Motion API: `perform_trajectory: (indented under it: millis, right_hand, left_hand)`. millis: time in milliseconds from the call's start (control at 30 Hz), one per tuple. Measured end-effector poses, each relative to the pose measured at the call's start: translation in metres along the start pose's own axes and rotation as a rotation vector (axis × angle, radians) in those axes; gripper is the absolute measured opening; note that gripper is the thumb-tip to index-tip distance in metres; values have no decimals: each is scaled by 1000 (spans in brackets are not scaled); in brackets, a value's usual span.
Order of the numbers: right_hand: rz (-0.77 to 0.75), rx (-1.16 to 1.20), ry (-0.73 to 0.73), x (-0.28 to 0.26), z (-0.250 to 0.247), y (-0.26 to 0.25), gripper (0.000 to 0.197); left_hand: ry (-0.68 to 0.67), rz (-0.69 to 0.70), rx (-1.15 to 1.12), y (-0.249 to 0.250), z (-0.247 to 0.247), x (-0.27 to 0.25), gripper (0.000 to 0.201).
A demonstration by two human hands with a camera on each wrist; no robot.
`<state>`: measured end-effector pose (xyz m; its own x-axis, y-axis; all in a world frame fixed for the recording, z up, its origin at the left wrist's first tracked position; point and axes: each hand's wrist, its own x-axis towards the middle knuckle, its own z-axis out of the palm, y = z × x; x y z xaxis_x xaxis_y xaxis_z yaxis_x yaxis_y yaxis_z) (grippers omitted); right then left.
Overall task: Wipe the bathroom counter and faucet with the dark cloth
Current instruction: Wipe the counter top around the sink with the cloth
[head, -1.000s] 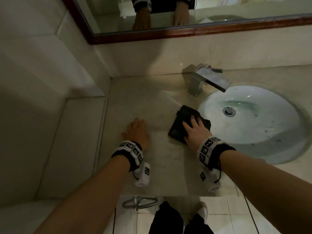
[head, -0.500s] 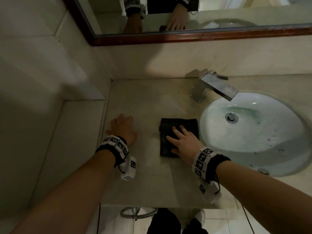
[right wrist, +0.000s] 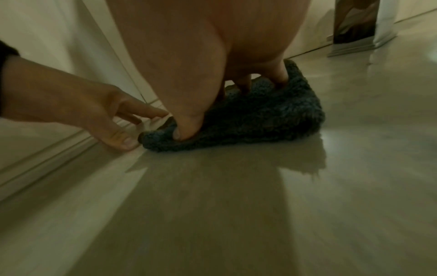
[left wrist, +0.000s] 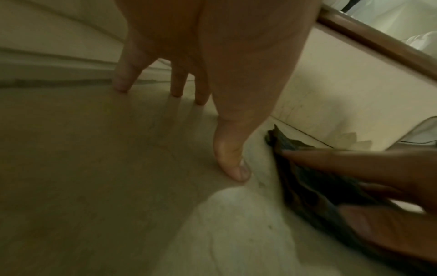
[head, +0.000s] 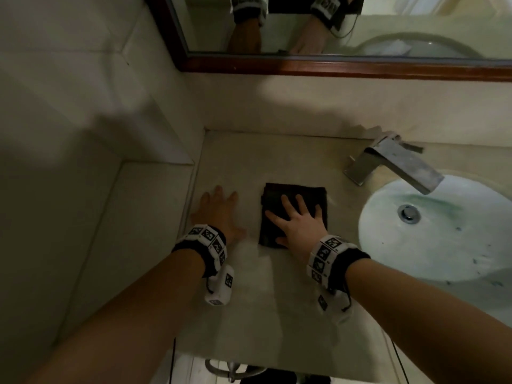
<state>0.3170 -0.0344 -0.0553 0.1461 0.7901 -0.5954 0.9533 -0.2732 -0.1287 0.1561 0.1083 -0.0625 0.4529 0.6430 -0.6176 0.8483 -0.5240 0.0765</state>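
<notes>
Lying flat on the counter (head: 277, 314), the cloth (head: 279, 198) is a dark folded rectangle set left of the basin (head: 443, 245) and well in front of the back wall. The right hand (head: 297, 227) presses on it, palm down, fingers straight and spread apart, thumb out toward the cloth's near left edge. From the right wrist view the cloth (right wrist: 255, 115) looks nubbly and slightly bunched under the thumb and fingertips (right wrist: 282, 77), which dig into its pile without curling round it.

Just beside the cloth, to its left, the left hand (head: 219, 212) rests on the bare counter, apart from the fabric. Its fingers (left wrist: 123, 78) are straight and somewhat spread, tips touching the stone, thumb angled toward the cloth (left wrist: 307, 186) (a narrow strip of counter shows between them).

Both wrists carry black bands with white patterned tags. The faucet (head: 396, 162), a squared metal spout, stands at the back right of the cloth and reaches over the basin, whose drain (head: 408, 213) sits in pale, speckled porcelain. A wood-framed mirror (head: 332, 65) hangs above the backsplash and reflects both hands. Tiled wall closes the counter's left side.
</notes>
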Motion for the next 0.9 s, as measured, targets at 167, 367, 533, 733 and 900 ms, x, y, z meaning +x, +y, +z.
perform_trajectory:
  millis: [167, 367, 533, 733, 900]
  right_hand:
    - [60, 72, -29, 49, -38, -7, 68]
    - [124, 116, -3, 105, -84, -2, 68]
    - [170, 133, 28, 128, -99, 1, 70]
    - [163, 140, 80, 111, -84, 10, 70]
    - [162, 178, 73, 65, -56, 32, 70]
  left_hand:
    - [-22, -10, 14, 0, -3, 4, 119]
    - [0, 0, 31, 1, -2, 3, 119]
    - [-10, 7, 30, 0, -1, 6, 121]
    - [-23, 9, 47, -2, 2, 11, 124]
    - [-42, 8, 77, -7, 5, 16, 127]
